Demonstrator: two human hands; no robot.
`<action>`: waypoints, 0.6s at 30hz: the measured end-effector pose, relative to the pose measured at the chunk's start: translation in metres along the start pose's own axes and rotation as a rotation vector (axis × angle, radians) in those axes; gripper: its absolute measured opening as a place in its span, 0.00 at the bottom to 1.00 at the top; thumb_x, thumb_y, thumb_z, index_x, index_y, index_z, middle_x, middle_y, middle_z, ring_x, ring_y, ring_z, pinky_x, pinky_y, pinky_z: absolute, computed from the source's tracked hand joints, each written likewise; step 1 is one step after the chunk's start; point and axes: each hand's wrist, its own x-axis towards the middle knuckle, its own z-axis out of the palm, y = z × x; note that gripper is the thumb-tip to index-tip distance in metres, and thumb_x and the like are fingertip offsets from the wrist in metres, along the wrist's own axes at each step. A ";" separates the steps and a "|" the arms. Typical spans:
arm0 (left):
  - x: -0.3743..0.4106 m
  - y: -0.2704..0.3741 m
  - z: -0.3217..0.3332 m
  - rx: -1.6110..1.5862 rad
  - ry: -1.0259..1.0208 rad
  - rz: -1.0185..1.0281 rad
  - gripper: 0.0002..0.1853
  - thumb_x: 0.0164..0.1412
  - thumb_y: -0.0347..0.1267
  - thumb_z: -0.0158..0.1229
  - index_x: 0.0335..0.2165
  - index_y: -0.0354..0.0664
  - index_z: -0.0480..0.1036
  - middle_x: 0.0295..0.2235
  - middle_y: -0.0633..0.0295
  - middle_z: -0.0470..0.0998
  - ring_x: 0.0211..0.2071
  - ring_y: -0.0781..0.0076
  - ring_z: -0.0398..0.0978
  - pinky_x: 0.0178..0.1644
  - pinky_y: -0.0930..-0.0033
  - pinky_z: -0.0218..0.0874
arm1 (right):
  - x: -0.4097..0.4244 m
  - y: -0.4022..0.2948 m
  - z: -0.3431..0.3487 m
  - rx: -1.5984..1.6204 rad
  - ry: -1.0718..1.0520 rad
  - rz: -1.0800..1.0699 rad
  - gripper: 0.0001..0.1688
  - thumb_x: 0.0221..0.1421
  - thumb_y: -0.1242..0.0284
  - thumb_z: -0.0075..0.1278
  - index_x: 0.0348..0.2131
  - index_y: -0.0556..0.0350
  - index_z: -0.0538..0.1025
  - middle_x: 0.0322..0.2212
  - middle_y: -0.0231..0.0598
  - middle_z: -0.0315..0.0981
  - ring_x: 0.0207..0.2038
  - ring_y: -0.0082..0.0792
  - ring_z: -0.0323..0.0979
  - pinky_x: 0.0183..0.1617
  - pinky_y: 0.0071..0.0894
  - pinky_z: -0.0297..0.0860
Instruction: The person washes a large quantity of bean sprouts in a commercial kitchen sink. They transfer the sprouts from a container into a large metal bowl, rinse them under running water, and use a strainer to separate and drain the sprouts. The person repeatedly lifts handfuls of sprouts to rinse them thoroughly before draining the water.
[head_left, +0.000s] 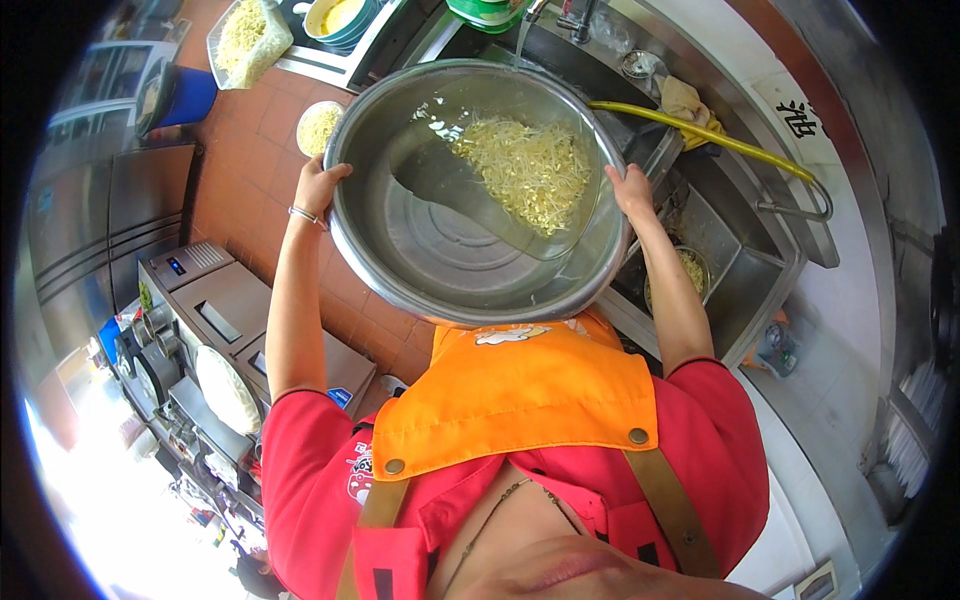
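A large stainless steel basin (450, 277) is held out in front of my body, its rim gripped on both sides. My left hand (321, 186) clasps the left rim, thumb over the edge. On the opposite rim, my right hand (631, 193) has its thumb on top; the remaining fingers are mostly hidden. Inside, bean sprouts (532, 169) lie heaped in water towards the far right. The water leaves part of the near-left bottom bare, so the basin appears tilted away from me. Beyond the far rim, water runs from a faucet (534, 11).
Right of the basin, a yellow hose (697, 124) crosses the steel sink (757, 277), where a round container of sprouts (691, 271) sits. To the left are a tub of sprouts (319, 129), a sprout-filled bag (259, 52), a blue bin (187, 96) and a steel counter unit (217, 300).
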 end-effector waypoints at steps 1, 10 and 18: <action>-0.003 0.001 0.001 0.011 0.014 0.002 0.14 0.52 0.25 0.56 0.39 0.31 0.71 0.27 0.59 0.74 0.27 0.72 0.73 0.34 0.70 0.66 | 0.000 -0.001 -0.001 0.003 0.001 0.007 0.33 0.57 0.52 0.49 0.42 0.69 0.70 0.39 0.64 0.73 0.45 0.61 0.70 0.49 0.51 0.67; 0.001 0.000 -0.001 0.017 -0.002 -0.013 0.13 0.52 0.26 0.56 0.38 0.33 0.71 0.26 0.62 0.73 0.25 0.73 0.71 0.33 0.71 0.65 | 0.000 -0.007 -0.005 -0.011 -0.030 0.023 0.34 0.57 0.53 0.49 0.45 0.71 0.69 0.41 0.64 0.72 0.47 0.60 0.70 0.49 0.51 0.67; 0.011 -0.002 -0.005 0.011 -0.024 -0.029 0.13 0.53 0.26 0.55 0.40 0.33 0.71 0.27 0.61 0.74 0.26 0.73 0.73 0.32 0.70 0.67 | 0.000 -0.006 -0.004 -0.041 -0.055 0.019 0.32 0.58 0.53 0.49 0.41 0.70 0.69 0.40 0.64 0.72 0.45 0.61 0.70 0.47 0.51 0.67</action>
